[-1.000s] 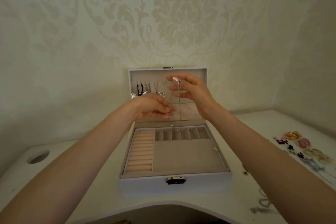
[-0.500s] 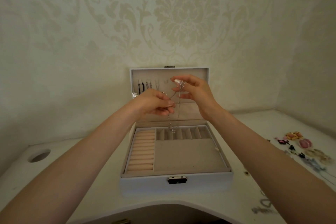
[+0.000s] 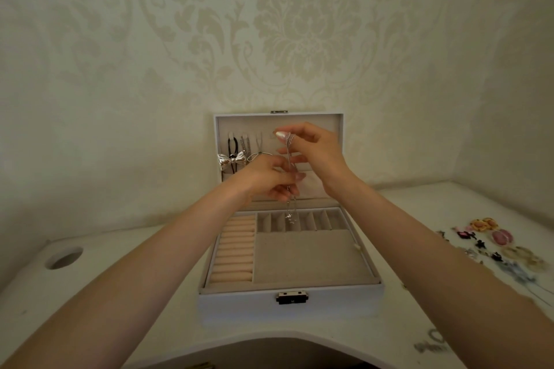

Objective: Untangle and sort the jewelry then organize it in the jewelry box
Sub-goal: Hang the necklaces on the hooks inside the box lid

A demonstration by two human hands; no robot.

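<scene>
Found silver chain (image 3: 288, 156) draped over the fingertips of right hand (image 3: 317, 153) and pinched there, high in front of the open lid. Found the same chain pinched lower down between thumb and curled fingers of left hand (image 3: 265, 180), just below and left of the right. Noted the chain running near vertical between the two grips, then hanging free beneath the left hand, pendant end dangling over the row of narrow slots (image 3: 314, 220) at the back of the tray; cannot tell whether touching them.

Recorded jewelry box (image 3: 290, 308), white, standing open on white table (image 3: 120, 293), with lid (image 3: 278, 118) upright and dark latch (image 3: 291, 298) at centre of the front wall. Inside the lid, left portion: logged several necklaces (image 3: 239, 153) hung in a row, silver bow-shaped pieces among them. In the tray: logged peach ring rolls (image 3: 235, 249) at left and one large beige compartment (image 3: 308, 257) at right front.

On the table, well apart to the right: noted loose jewelry (image 3: 494, 246), pink, yellow and dark pieces laid out. Near the front right edge: noted a tangled chain (image 3: 431, 343), blurred. At far left: noted round hole (image 3: 64, 257) in the tabletop.
</scene>
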